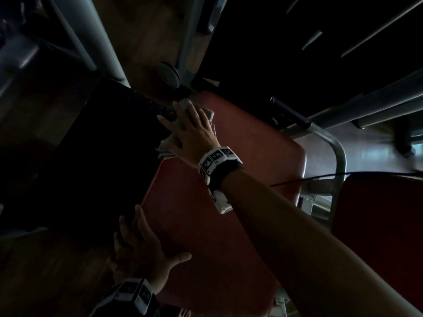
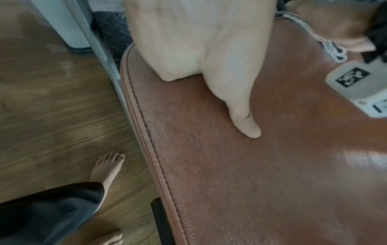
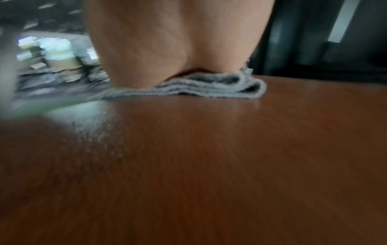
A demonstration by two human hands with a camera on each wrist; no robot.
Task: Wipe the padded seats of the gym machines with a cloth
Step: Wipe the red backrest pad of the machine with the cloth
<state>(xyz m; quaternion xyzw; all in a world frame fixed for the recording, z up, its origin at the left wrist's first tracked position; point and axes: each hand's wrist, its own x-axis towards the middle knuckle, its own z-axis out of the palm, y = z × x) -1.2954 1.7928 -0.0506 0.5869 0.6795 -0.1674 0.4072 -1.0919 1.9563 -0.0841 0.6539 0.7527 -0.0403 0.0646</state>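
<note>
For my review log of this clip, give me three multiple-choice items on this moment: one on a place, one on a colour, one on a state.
1. Where is the cloth?
A. on the floor
B. at the far end of the padded seat
C. over a metal bar

2. What colour is the seat?
A. reddish brown
B. blue
C. white

3. What is the left hand doing?
A. gripping the cloth
B. hanging free
C. resting flat on the seat's edge

Key: 1 B, the right hand presses it there; 2 A, plain in all views; 3 C, fingers straight, thumb on the padding.

Two hands: left grip (image 1: pixel 139 250), right grip (image 1: pixel 190 131), one grey cloth (image 3: pixel 209 86), two red-brown padded seats (image 1: pixel 206 213) (image 1: pixel 377 225), two bare feet (image 2: pixel 108 167) (image 2: pixel 113 238), two wrist bands (image 1: pixel 219 163) (image 1: pixel 135 294)
</note>
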